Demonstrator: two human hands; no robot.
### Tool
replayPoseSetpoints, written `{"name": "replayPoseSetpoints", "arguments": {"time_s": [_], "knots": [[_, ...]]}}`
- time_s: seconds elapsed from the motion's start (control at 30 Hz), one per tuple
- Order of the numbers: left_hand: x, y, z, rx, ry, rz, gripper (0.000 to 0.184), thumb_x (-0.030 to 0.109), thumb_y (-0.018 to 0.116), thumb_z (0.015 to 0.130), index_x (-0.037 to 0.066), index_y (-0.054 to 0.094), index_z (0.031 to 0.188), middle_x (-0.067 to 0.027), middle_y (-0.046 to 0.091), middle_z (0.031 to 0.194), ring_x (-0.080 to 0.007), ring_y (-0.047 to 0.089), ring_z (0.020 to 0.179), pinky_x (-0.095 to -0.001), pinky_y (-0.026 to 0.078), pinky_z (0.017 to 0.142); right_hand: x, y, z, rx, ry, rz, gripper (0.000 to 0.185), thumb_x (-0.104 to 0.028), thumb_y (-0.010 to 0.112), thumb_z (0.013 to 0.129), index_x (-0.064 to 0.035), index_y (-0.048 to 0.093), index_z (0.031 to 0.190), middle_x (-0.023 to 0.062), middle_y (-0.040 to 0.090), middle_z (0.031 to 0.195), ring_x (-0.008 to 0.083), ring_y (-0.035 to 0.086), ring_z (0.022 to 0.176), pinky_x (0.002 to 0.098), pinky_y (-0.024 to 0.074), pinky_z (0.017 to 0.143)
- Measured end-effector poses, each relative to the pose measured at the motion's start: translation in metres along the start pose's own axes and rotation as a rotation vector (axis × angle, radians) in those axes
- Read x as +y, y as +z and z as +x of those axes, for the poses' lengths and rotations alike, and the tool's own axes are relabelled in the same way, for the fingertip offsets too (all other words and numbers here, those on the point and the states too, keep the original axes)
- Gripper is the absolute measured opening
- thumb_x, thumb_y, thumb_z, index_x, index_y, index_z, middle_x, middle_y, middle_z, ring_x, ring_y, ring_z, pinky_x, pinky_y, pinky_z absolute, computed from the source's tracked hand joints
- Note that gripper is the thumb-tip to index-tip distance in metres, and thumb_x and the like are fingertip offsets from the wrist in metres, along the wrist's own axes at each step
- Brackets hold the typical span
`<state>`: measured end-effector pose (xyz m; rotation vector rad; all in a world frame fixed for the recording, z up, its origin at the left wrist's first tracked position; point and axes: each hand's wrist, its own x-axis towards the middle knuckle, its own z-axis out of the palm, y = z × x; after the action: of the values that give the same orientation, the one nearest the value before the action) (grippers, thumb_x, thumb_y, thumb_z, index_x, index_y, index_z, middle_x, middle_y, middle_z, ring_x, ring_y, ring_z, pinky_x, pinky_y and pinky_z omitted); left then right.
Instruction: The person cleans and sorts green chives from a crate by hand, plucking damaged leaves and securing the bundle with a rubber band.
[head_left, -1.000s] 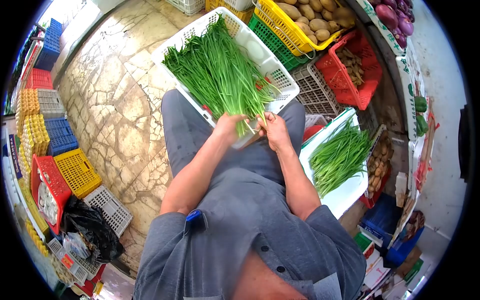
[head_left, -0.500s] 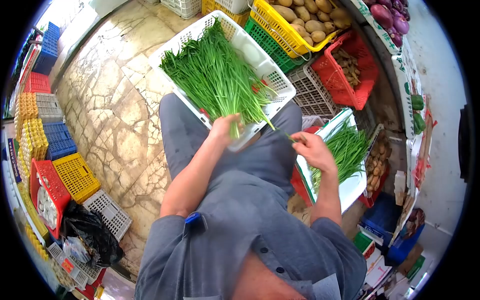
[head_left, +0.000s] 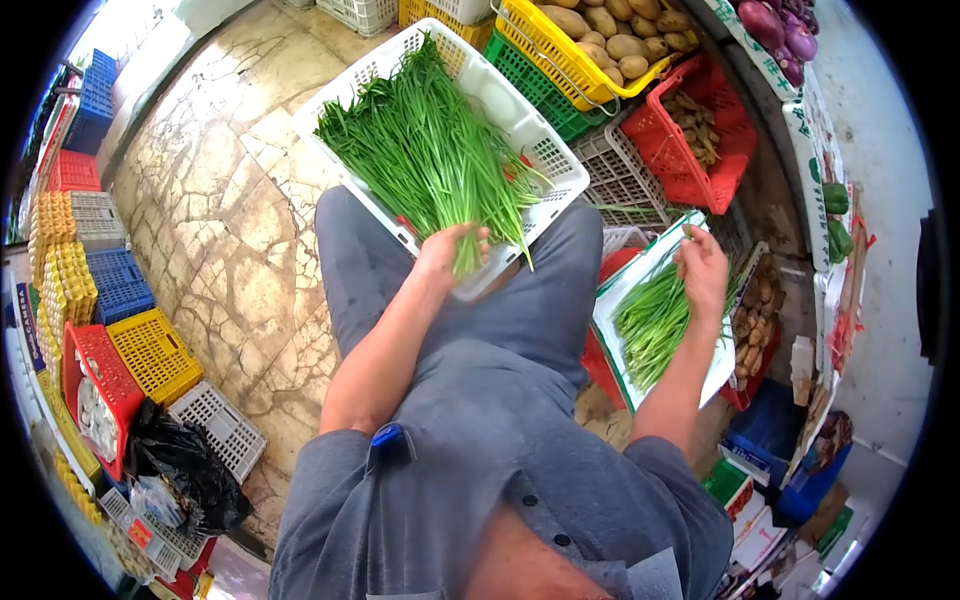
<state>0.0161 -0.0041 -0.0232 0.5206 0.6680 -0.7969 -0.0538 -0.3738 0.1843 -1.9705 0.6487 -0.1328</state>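
A large bunch of garlic chives (head_left: 425, 150) fills much of a white perforated crate (head_left: 510, 105) resting at my knees. My left hand (head_left: 452, 250) is closed around the pale stem ends of this bunch, at the crate's near edge. To the right, my right hand (head_left: 703, 268) is raised over a white foam box (head_left: 610, 320), its fingers pinched. A thin green chive blade (head_left: 625, 208) trails to the left of those fingers; its far end by the fingertips is hard to see. More garlic chives (head_left: 652, 325) lie inside the foam box, partly behind my right hand and forearm.
Beyond the crate are a yellow basket (head_left: 545, 45) of potatoes and a red basket (head_left: 735, 150) holding ginger-like roots. Stacked crates (head_left: 150, 350), egg trays (head_left: 65, 280) and a black plastic bag (head_left: 185, 470) line the left side. Stone-patterned floor (head_left: 220, 220) lies between.
My right hand has moved right and up, from beside the bunch to above the foam box, with a blade trailing. My left hand keeps its hold on the bunch.
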Motion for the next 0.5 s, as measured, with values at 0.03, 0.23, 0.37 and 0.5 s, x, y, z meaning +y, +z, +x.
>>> {"name": "replayPoseSetpoints", "arguments": {"time_s": [0.03, 0.23, 0.37, 0.5], "knots": [[0.0, -0.001, -0.001, -0.003, -0.003, 0.001, 0.03, 0.019, 0.049, 0.103, 0.001, 0.051, 0.127, -0.014, 0.069, 0.106, -0.0277, 0.066, 0.082, -0.0436, 0.058, 0.071, 0.019, 0.005, 0.011, 0.005, 0.031, -0.07, 0.031, -0.012, 0.062, 0.096, 0.0025, 0.062, 0.124, 0.003, 0.066, 0.086, 0.0083, 0.058, 0.07, 0.0225, 0.0462, 0.061], [-0.001, -0.002, 0.001, -0.033, -0.013, -0.044, 0.031, 0.021, 0.048, 0.104, 0.002, 0.053, 0.127, -0.0158, 0.068, 0.111, -0.03, 0.067, 0.089, -0.0481, 0.058, 0.079, 0.051, 0.107, 0.002, 0.039, -0.211, -0.28, 0.041, -0.022, 0.071, 0.091, 0.0019, 0.065, 0.123, 0.0179, 0.071, 0.112, 0.0248, 0.069, 0.092, 0.0354, 0.054, 0.084], [-0.001, 0.005, -0.004, 0.015, 0.013, -0.016, 0.027, 0.02, 0.053, 0.102, 0.002, 0.059, 0.121, -0.0142, 0.069, 0.104, -0.0271, 0.068, 0.084, -0.0454, 0.058, 0.071, 0.037, 0.214, -0.024, -0.515, 0.061, 0.074, 0.033, -0.023, 0.066, 0.095, 0.0049, 0.068, 0.111, 0.0069, 0.071, 0.086, 0.0115, 0.066, 0.069, 0.0256, 0.0501, 0.062], [-0.002, 0.002, -0.002, 0.016, 0.064, -0.005, 0.023, 0.018, 0.058, 0.1, 0.001, 0.063, 0.115, -0.0123, 0.068, 0.095, -0.0238, 0.068, 0.077, -0.0406, 0.058, 0.063, 0.041, 0.278, -0.017, -0.523, -0.012, -0.221, 0.041, -0.037, 0.065, 0.09, 0.0026, 0.071, 0.081, 0.0132, 0.064, 0.064, 0.0205, 0.062, 0.06, 0.0395, 0.0474, 0.059]]}}
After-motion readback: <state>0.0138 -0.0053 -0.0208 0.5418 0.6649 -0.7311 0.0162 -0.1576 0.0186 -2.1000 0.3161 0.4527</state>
